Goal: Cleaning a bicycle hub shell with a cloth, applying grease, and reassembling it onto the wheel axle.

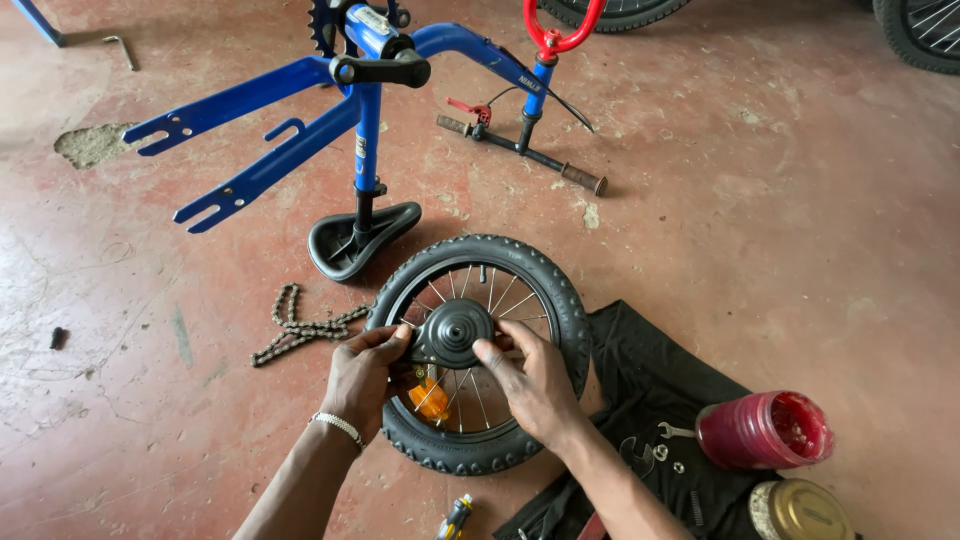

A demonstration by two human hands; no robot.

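hub cover half-seated, fingers close to the spokes

i had both hands on the black hub cover (455, 333) at the middle of the small wheel (478, 352). my left hand (362, 378) pinched its near-left edge, fingers curled narrow around the rim of the disc, thumb on top. my right hand (527, 378) pressed on its right side, fingers spread a little wider over the spokes. so the cover sat right between my two hands, touching both, and the wheel lay flat on the floor (780, 230) under them.

what worried me: my fingertips were tucked between cover and spokes, and i judged that a slip could have pinched them or bent a spoke. uneven pressure from one hand could have cocked the cover on the axle. the orange reflector (430, 397) sat just below my left thumb and could have been knocked.

the chain (300, 328) lay just beyond my left hand, the upturned blue frame (365, 100) farther ahead. the red tub (765, 430) and small parts on the black cloth (650, 390) lay to the right of my right wrist, near enough for an elbow to scatter them.
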